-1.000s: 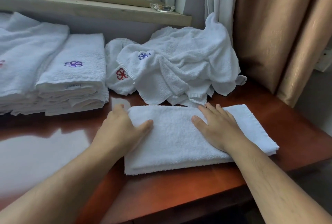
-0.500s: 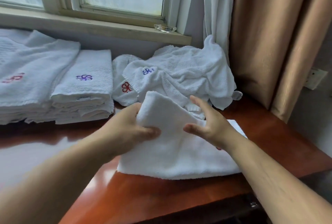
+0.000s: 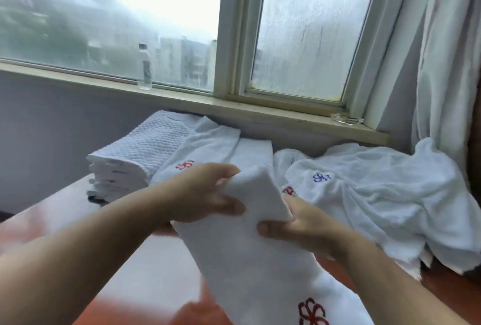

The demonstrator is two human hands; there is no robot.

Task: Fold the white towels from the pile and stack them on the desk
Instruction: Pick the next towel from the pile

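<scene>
The upper end of a folded white terry towel with a red embroidered flower emblem [image 3: 260, 259] was held between both hands. The left hand [image 3: 205, 194] was closed on the towel's top left edge, with the thumb pressed onto the near face and the curled fingers wrapped behind the fold. The right hand [image 3: 294, 223] was closed on the right edge just below, with the thumb laid across the front and the fingers hidden behind the cloth. The towel was raised at its top and sloped down toward the viewer; whether its lower end rested on the glossy red-brown wooden desk [image 3: 156, 272] could not be told. Both forearms were extended forward from the lower corners of the view and converged on the towel, the left wrist set higher than the right. The step in hand was judged to be the lifting of a finished fold for transfer. The next move was judged to call for carriage to the left and placement, edges aligned, onto the stack of folded white towels [image 3: 145, 163] at the back of the desk beneath the window sill [image 3: 260, 108]. A loose pile of unfolded white towels with a blue emblem [image 3: 377, 194] lay to the right beside the white curtain [image 3: 442, 64], so further folds were judged to be outstanding.
</scene>
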